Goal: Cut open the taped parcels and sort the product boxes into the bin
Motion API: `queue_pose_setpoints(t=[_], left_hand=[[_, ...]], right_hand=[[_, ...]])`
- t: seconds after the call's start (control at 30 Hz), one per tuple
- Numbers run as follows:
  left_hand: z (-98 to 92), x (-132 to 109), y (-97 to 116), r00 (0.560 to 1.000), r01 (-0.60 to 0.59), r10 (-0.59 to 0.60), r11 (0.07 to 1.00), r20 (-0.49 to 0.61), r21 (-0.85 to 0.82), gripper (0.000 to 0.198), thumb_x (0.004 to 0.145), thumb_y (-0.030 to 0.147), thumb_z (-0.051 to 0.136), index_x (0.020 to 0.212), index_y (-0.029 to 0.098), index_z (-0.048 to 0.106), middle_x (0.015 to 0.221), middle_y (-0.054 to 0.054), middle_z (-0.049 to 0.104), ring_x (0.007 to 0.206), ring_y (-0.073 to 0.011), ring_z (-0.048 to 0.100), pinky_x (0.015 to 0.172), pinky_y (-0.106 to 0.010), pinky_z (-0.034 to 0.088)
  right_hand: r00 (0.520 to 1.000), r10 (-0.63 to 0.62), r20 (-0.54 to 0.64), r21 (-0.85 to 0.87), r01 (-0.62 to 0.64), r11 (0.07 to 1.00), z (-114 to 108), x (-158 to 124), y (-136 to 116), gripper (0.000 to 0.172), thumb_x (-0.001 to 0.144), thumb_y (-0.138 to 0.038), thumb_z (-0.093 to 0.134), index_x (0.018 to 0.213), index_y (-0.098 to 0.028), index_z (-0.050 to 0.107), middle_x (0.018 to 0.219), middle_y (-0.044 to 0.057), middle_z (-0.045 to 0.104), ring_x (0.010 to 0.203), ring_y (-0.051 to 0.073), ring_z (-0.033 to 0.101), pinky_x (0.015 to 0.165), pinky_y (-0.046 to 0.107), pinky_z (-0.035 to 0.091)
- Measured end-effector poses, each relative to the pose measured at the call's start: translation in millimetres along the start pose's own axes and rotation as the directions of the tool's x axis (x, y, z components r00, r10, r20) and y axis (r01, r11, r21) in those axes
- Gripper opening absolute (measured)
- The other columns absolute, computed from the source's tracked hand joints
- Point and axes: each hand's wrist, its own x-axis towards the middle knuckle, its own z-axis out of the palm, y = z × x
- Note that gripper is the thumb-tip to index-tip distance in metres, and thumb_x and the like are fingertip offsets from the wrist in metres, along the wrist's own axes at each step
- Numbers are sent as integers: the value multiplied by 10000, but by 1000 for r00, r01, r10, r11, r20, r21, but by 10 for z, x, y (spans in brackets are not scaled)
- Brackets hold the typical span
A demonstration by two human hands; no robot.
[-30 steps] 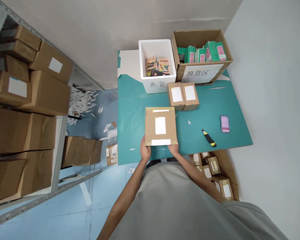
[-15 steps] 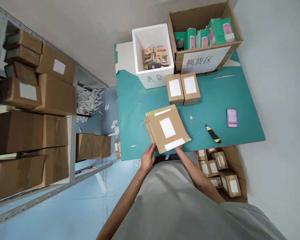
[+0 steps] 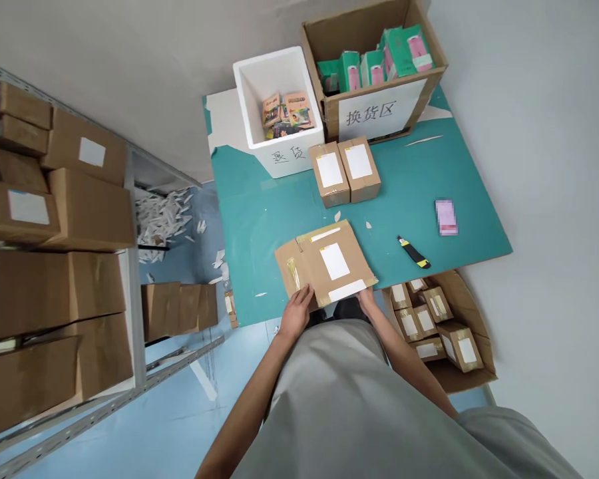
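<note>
A flat brown cardboard parcel [image 3: 324, 263] with a white label and tape strips is tilted at the near edge of the teal table [image 3: 429, 193]. My left hand [image 3: 296, 311] grips its near left corner, fingers laid over the side. At the parcel's near right corner, my right hand [image 3: 367, 297] holds the edge, mostly hidden by my shirt. Two small labelled boxes [image 3: 344, 170] stand side by side farther back.
A white foam box [image 3: 267, 143] with small packets and a big open carton [image 3: 379, 110] of green packs stand at the table's back. A utility knife [image 3: 413, 252] and a pink packet [image 3: 446, 217] lie to the right. A floor carton [image 3: 436, 322] holds small parcels. Shelves [image 3: 54, 226] of boxes stand left.
The parcel was turned from square to angled and tipped up on its left side, so its side face now shows. Both hands stayed at its near corners. My view shifted.
</note>
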Motion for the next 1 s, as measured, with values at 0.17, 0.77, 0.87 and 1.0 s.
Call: queue_pose_setpoints(t=[0.17, 0.77, 0.87, 1.0], left_hand=[[-73, 206, -271, 974, 226, -226, 947, 24, -229, 319, 737, 414, 988, 967, 279, 811, 1330, -160, 836, 1492, -395, 671, 1389, -544, 394], [594, 43, 139, 800, 266, -144, 955, 583, -130, 481, 803, 417, 972, 1096, 253, 628, 1143, -64, 835, 967, -203, 824, 922, -345, 704], [993, -221, 383, 749, 162, -51, 981, 661, -107, 463, 776, 366, 957, 1088, 248, 636, 1148, -62, 839, 1015, -225, 821, 940, -359, 700], [1633, -793, 593, 672, 80, -36, 997, 739, -24, 430, 747, 299, 933, 1076, 241, 664, 1152, -76, 840, 1050, -259, 817, 971, -395, 692]], right_hand=[[978, 124, -168, 183, -93, 979, -72, -514, 384, 303, 858, -510, 801, 1069, -314, 708, 833, 18, 817, 967, 330, 852, 955, 578, 723], [807, 61, -587, 733, 498, 464, -184, -3332, 1870, 253, 880, -258, 748, 1131, -234, 769, 1210, 106, 886, 1212, 321, 831, 1161, 551, 630], [735, 121, -668, 716, 588, 377, -230, -3638, 2152, 273, 940, -346, 773, 1193, -252, 734, 1242, 105, 875, 1224, 330, 822, 1096, 549, 664], [573, 321, -754, 657, 671, 344, -466, -3971, 2656, 203, 964, -326, 806, 1127, -262, 703, 1108, 62, 878, 1100, 278, 839, 1022, 449, 697]])
